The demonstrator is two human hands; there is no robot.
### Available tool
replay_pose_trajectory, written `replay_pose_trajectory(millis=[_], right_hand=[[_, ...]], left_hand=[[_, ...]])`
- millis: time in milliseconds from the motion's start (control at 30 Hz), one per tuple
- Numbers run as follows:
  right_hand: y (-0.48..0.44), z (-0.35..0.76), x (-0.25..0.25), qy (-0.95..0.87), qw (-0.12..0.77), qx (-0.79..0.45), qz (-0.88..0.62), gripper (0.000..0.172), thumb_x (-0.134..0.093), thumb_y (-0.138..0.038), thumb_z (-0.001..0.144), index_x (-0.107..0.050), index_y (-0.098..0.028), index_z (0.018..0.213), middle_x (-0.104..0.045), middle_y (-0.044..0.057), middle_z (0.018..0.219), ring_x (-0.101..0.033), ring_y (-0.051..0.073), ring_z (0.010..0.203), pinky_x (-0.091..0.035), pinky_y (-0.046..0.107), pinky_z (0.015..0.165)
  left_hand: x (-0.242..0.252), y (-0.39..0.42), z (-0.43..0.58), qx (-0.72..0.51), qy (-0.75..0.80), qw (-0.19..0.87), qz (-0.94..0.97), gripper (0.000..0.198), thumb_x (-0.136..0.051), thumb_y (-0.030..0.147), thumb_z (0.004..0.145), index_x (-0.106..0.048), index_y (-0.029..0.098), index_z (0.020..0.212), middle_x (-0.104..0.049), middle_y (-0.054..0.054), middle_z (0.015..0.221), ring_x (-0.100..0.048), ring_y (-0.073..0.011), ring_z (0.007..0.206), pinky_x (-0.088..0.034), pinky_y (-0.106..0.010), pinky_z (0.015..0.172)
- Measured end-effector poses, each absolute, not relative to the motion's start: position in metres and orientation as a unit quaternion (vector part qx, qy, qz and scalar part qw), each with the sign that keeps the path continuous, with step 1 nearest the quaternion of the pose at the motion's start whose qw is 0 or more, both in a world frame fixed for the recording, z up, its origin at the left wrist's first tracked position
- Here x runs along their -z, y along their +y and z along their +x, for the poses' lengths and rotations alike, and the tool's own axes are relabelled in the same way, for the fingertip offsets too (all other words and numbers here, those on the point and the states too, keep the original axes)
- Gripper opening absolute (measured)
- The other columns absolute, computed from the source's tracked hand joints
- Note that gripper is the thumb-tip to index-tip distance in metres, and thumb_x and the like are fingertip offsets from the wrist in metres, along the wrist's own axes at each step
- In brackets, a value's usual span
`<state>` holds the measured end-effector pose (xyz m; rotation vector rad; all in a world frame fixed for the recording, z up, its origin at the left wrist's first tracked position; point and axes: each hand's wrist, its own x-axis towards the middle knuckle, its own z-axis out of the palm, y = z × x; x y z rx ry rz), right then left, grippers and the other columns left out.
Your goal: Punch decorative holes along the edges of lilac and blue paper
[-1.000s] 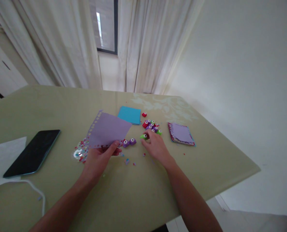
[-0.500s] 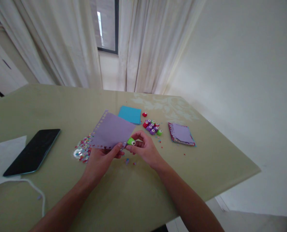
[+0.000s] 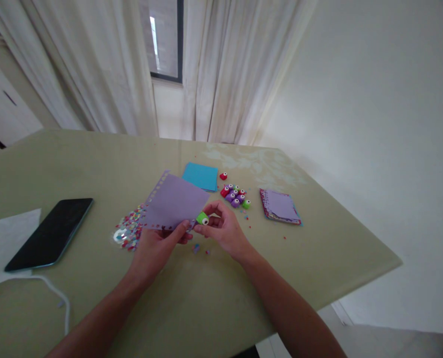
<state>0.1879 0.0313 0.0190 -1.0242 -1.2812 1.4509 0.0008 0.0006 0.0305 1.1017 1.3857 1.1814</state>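
Observation:
My left hand (image 3: 154, 246) pinches the near edge of a lilac paper sheet (image 3: 174, 201) whose left side has a row of punched holes. Pinched in my right hand (image 3: 224, 229) is a small green paper punch (image 3: 202, 218), right at the sheet's near right corner. A cluster of several small red, purple and green punches (image 3: 234, 195) lies just beyond my right hand on the table (image 3: 214, 293).
A blue paper stack (image 3: 201, 176) lies behind the sheet. A pile of punched paper squares (image 3: 280, 206) sits to the right. Coloured confetti (image 3: 128, 230) is heaped left of my hand. A black phone (image 3: 50, 232), white paper (image 3: 1, 243) and a white cable (image 3: 59, 296) lie at left.
My right hand picked a green punch from the cluster and brought it left to the lilac sheet's corner. The left hand tilted the sheet slightly up.

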Motion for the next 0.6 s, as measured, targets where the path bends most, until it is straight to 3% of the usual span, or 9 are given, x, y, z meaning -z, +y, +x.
replay_pose_trajectory(millis=[167, 333, 500, 600], right_hand=[[0.0312, 0.1876, -0.0189, -0.522, 0.453, -0.592, -0.415, 0.056, -0.101, -0.033, 0.061, -0.059, -0.022, 0.096, -0.064, -0.003, 0.094, -0.061, 0.010, 0.068, -0.049, 0.024, 0.062], [0.0309, 0.1863, -0.0207, -0.513, 0.461, -0.596, -0.412, 0.053, -0.098, -0.045, 0.067, -0.060, -0.023, 0.095, -0.063, -0.003, 0.090, -0.060, 0.011, 0.066, -0.050, 0.026, 0.061], [0.0316, 0.1857, -0.0181, -0.517, 0.468, -0.561, -0.446, 0.059, -0.103, -0.040, 0.058, -0.062, -0.022, 0.096, -0.062, -0.004, 0.085, -0.051, 0.009, 0.060, -0.042, 0.025, 0.056], [0.0336, 0.1856, -0.0151, -0.516, 0.461, -0.561, -0.454, 0.056, -0.100, -0.045, 0.062, -0.067, -0.021, 0.100, -0.063, -0.003, 0.083, -0.052, 0.011, 0.062, -0.039, 0.026, 0.055]], left_hand=[[-0.0251, 0.0001, -0.0004, -0.478, 0.573, 0.474, 0.468, 0.036, -0.081, 0.053, 0.074, -0.078, 0.018, 0.078, -0.081, -0.006, 0.070, -0.079, -0.0263, 0.063, -0.065, -0.033, 0.061], [-0.0245, -0.0010, -0.0007, -0.464, 0.576, 0.464, 0.488, 0.039, -0.079, 0.056, 0.075, -0.078, 0.018, 0.082, -0.081, -0.006, 0.070, -0.079, -0.0263, 0.064, -0.065, -0.033, 0.061], [-0.0224, -0.0014, 0.0000, -0.462, 0.572, 0.462, 0.495, 0.038, -0.077, 0.057, 0.076, -0.077, 0.019, 0.082, -0.081, -0.006, 0.070, -0.080, -0.0265, 0.065, -0.065, -0.033, 0.063], [-0.0224, -0.0014, -0.0001, -0.460, 0.573, 0.463, 0.496, 0.040, -0.077, 0.058, 0.076, -0.078, 0.019, 0.085, -0.082, -0.007, 0.073, -0.080, -0.0272, 0.068, -0.065, -0.034, 0.065]])
